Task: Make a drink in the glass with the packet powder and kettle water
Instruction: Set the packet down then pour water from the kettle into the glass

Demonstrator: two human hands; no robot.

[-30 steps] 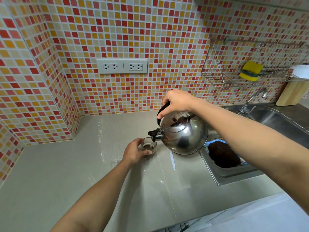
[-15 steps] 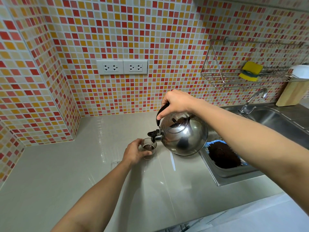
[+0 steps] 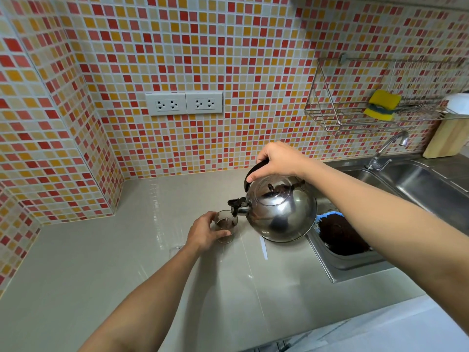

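A small clear glass (image 3: 226, 226) stands on the beige counter (image 3: 101, 262) with dark brown liquid in it. My left hand (image 3: 204, 233) wraps around its left side. A shiny steel kettle (image 3: 281, 212) hangs tilted to the left just right of the glass, its black spout right over the rim. My right hand (image 3: 278, 161) grips the kettle's black handle from above. No powder packet is in sight.
A steel sink (image 3: 418, 181) with a tap (image 3: 388, 151) lies to the right; a dark brown mass on blue (image 3: 340, 235) sits in its near basin. A wire rack (image 3: 355, 102) with a yellow sponge hangs on the tiled wall. Two sockets (image 3: 184, 103) sit above the counter.
Almost nothing has moved; the kettle stays tilted over the glass and both hands keep their hold.
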